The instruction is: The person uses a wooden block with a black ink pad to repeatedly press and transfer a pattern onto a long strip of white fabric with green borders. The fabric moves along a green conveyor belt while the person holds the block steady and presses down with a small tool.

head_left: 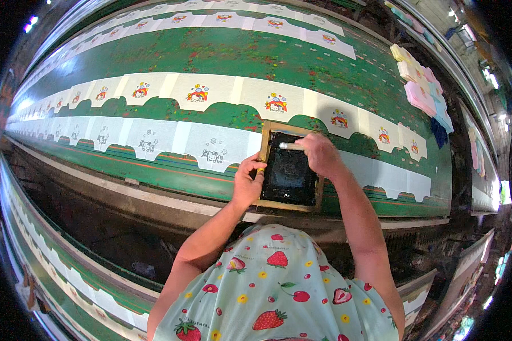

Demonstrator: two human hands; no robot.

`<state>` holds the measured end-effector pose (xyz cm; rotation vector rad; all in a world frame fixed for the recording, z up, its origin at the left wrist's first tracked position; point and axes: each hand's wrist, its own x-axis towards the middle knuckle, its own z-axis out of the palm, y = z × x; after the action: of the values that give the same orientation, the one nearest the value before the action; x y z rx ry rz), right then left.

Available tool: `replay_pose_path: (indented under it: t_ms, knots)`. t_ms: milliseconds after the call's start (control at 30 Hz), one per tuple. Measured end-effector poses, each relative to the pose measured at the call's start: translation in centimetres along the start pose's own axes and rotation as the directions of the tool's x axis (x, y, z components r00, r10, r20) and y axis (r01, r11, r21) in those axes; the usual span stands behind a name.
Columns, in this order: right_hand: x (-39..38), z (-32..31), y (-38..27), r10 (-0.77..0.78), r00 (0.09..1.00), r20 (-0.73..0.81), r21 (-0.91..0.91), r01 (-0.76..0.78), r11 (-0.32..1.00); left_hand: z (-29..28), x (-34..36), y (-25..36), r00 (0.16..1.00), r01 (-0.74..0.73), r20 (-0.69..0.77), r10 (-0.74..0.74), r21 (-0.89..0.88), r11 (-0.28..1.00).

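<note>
A screen-printing frame (284,205) with wooden sides and a dark mesh lies on the row of pale blue fabric pieces nearest me. My left hand (248,181) is closed on its left side, thumb and fingers around the wood. In its upper part, my right hand (320,156) grips a squeegee (290,146) with a whitish bar; the fingers hide the rest of it. Left of the frame, a pale blue piece (193,149) carries a black-outlined cartoon cat print. Beyond, a row of cream pieces (233,96) bears coloured cat-and-rainbow prints.
The long green printing table (210,57) is speckled with paint and holds further rows of printed pieces at its far side. Folded pastel cloths (418,96) are stacked at the right end. Another table with fabric pieces (68,278) stands at lower left, across a dark gap.
</note>
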<state>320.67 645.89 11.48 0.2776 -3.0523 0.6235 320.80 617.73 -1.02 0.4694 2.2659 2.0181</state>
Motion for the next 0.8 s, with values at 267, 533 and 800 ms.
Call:
replay_pose_path:
  t_ms: [267, 533, 800]
  knots:
    - [-1.6, 2.3, -1.9, 0.028, 0.993, -0.117, -0.02, -0.03, 0.999, 0.2, 0.3, 0.3, 1.0, -0.007, -0.028, 0.006, -0.061, 0.998]
    - [-10.2, 4.7, -8.7, -0.019, 0.996, -0.082, -0.065, 0.014, 0.998, 0.3, 0.1, 0.1, 0.999, -0.018, -0.033, 0.014, -0.12, 0.993]
    - [-13.0, 4.6, -10.9, 0.037, 0.999, -0.006, 0.087, -0.037, 0.996, 0.1, -0.1, 0.7, 0.993, -0.121, 0.033, 0.116, 0.19, 0.974]
